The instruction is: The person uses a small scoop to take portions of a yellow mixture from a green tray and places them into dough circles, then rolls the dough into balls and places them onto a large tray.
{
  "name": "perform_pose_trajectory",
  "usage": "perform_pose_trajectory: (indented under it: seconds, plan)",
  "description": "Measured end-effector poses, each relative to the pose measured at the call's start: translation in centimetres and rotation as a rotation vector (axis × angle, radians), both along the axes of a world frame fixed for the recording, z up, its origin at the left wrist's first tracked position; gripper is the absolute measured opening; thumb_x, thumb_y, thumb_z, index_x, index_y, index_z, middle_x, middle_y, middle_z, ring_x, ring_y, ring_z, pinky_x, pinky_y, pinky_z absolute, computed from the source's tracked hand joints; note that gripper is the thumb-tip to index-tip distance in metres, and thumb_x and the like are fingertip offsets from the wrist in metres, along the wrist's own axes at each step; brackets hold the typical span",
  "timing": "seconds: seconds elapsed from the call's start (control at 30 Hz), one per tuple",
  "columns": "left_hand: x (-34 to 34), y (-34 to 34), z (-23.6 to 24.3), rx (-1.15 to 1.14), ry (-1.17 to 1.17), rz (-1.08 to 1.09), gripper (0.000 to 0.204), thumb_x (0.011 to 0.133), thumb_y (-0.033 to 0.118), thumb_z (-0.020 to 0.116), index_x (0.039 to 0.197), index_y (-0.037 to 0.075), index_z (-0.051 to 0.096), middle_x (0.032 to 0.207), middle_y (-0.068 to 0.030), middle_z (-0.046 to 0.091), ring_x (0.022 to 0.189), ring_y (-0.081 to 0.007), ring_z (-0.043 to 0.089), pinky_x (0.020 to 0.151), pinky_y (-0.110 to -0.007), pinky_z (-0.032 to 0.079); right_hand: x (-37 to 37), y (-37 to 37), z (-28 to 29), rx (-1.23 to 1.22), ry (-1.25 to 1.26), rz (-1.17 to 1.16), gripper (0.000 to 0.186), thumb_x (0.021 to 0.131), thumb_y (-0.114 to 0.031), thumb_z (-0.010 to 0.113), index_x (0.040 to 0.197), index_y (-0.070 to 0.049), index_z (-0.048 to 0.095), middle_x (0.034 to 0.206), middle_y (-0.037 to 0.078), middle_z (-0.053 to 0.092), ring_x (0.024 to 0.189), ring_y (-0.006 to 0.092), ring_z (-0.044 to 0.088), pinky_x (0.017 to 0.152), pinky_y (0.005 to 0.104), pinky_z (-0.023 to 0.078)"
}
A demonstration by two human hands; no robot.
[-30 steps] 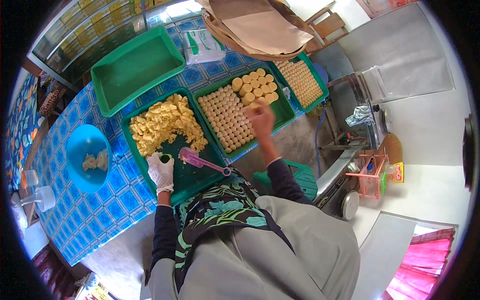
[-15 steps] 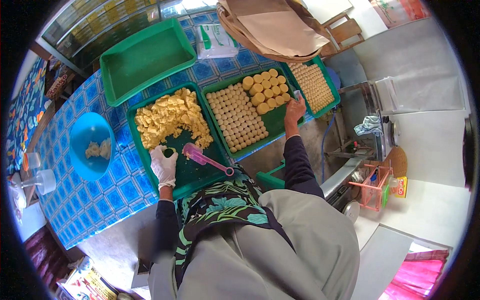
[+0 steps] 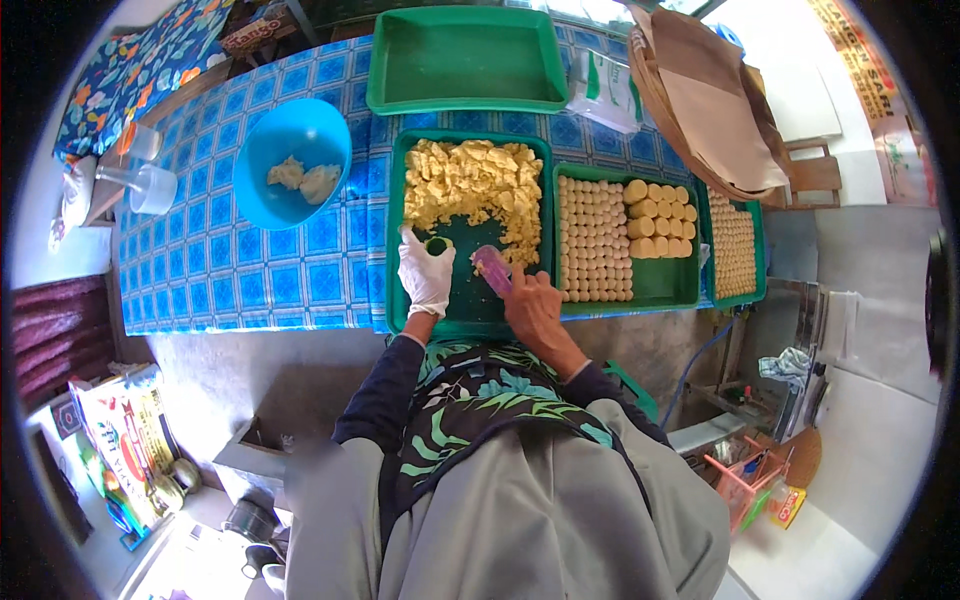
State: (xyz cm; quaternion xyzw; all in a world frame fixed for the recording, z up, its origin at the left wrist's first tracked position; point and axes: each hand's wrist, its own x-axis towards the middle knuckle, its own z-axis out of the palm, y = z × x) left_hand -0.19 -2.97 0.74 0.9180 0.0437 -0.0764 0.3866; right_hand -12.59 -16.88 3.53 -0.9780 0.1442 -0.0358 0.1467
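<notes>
My left hand (image 3: 427,277), in a white glove, is closed around a small round ring mould (image 3: 437,245) over the left side of a green tray (image 3: 397,290). Crumbly yellow dough (image 3: 470,180) is heaped along the far part and right side of that tray. My bare right hand (image 3: 535,308) grips a pink plastic scoop (image 3: 491,268), its blade close to the tray's bare floor, with bits of dough on it. Most of the scoop's handle is hidden under my fingers. A gap separates the scoop from the mould.
Right of my hands, a green tray (image 3: 668,290) holds rows of small pale rounds (image 3: 595,240) and taller yellow cylinders (image 3: 660,222). Farther right stands another tray of pale pieces (image 3: 733,250). A blue bowl (image 3: 255,190) with white lumps, a bare green tray (image 3: 465,60) and a plastic packet (image 3: 604,92) surround them.
My right hand has come left from the neighbouring tray's right end and taken hold of the scoop, lifting and turning it. My left hand keeps the mould. The view has swung left.
</notes>
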Motion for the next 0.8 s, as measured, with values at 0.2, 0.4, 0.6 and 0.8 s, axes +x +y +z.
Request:
perform_pose_trajectory:
  seconds: [0.2,0.4,0.6,0.8]
  plan:
    - [1.8,0.1,-1.4,0.023,-0.080,-0.012,0.075,0.066,0.028,0.079,0.125,-0.005,0.046,0.097,-0.0234,0.061,0.091,-0.0394,0.062,0.078,-0.046,0.050,2.9,-1.3,0.1,0.088,-0.042,0.022,0.015,0.080,-0.013,0.065,0.094,-0.009,0.063,0.074,0.016,0.062,0.073,0.0368,0.060,0.063,0.0489,0.047]
    - [1.4,-0.3,-1.3,-0.101,-0.149,0.066,0.051,0.067,0.026,0.079,0.101,0.000,0.053,0.094,-0.0198,0.062,0.089,-0.0384,0.061,0.076,-0.046,0.049,11.4,-1.9,3.4,0.098,-0.059,0.301,0.015,0.082,-0.011,0.061,0.096,-0.006,0.059,0.084,0.016,0.060,0.075,0.0368,0.059,0.065,0.0500,0.045]
    - [1.6,-0.3,-1.6,-0.069,-0.170,0.087,0.054,0.065,0.023,0.082,0.103,0.002,0.051,0.091,-0.0174,0.061,0.084,-0.0379,0.062,0.071,-0.045,0.050,16.7,-2.2,0.1,-0.040,-0.445,0.693,0.031,0.084,-0.009,0.056,0.115,-0.006,0.058,0.105,0.015,0.059,0.097,0.0327,0.056,0.086,0.0443,0.042]
    - [1.3,-0.3,-2.6,-0.135,-0.179,0.030,0.061,0.065,0.022,0.083,0.112,0.003,0.051,0.091,-0.0142,0.060,0.084,-0.0341,0.062,0.071,-0.043,0.050,18.2,-5.3,-1.4,-0.037,-0.090,0.843,0.040,0.087,-0.013,0.059,0.126,-0.012,0.054,0.118,0.012,0.054,0.107,0.0307,0.055,0.091,0.0448,0.042]
